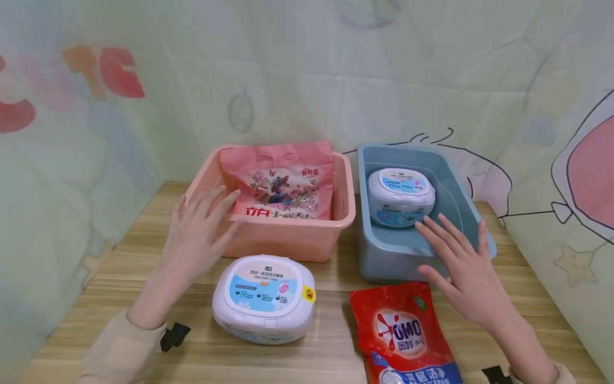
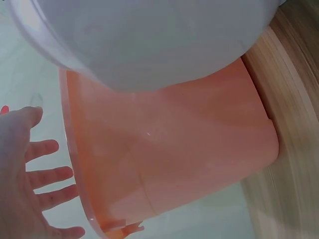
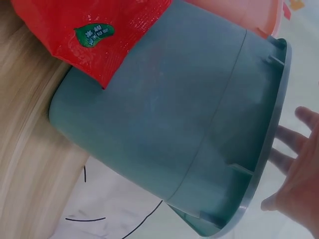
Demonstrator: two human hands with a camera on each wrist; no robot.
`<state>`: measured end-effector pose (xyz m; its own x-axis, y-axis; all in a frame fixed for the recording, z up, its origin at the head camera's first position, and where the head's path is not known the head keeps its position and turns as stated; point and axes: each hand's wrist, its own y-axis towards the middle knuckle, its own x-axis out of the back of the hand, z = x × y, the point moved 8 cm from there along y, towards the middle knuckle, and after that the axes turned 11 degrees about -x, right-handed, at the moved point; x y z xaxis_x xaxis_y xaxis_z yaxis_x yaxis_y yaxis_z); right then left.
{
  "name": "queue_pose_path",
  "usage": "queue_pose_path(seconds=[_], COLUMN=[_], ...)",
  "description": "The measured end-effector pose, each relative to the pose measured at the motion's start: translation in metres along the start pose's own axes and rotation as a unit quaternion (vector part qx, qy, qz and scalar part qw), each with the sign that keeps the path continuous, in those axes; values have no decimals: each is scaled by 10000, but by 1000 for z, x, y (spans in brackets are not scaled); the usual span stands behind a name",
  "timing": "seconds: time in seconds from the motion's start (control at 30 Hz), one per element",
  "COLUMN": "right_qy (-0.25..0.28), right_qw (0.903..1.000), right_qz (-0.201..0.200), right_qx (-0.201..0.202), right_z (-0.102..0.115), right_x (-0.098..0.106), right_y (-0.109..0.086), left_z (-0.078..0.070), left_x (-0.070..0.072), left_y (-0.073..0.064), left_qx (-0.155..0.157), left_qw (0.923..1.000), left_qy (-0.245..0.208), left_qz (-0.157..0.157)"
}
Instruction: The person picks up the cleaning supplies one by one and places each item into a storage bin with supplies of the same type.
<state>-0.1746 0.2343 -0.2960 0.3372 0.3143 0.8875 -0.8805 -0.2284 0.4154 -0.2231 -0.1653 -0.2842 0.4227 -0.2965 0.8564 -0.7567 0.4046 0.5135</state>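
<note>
My left hand (image 1: 199, 232) hovers with spread fingers at the front left of a pink basin (image 1: 283, 240), holding nothing. Inside that basin leans a pink laundry detergent bag (image 1: 283, 181). Over the front rim of a blue basin (image 1: 398, 261) my right hand (image 1: 462, 266) is held, fingers spread and grasping nothing. A white tub of laundry pods (image 1: 402, 197) sits in the blue basin. A second white laundry pod tub (image 1: 264, 298) stands on the table before the pink basin. The red OMO detergent bag (image 1: 403, 336) lies in front of the blue basin.
The two basins stand side by side on a wooden table (image 1: 182, 357), close to a printed cloth backdrop (image 1: 288, 96). The red bag's top edge is close against the blue basin's front wall.
</note>
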Motion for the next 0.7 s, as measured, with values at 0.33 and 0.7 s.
queue_pose_path(seconds=[0.33,0.7], right_qy=[-37,-13], right_qw=[10000,9994], right_qz=[18,-267], right_qx=[55,200], right_z=[0,1], right_x=[-2,1], right_y=[-8,-15], left_z=[0,2], left_x=[1,1], left_y=[-1,-5], left_qx=[-216,-435], left_qw=[9994,9972], left_qy=[49,168], left_qz=[-285,-576])
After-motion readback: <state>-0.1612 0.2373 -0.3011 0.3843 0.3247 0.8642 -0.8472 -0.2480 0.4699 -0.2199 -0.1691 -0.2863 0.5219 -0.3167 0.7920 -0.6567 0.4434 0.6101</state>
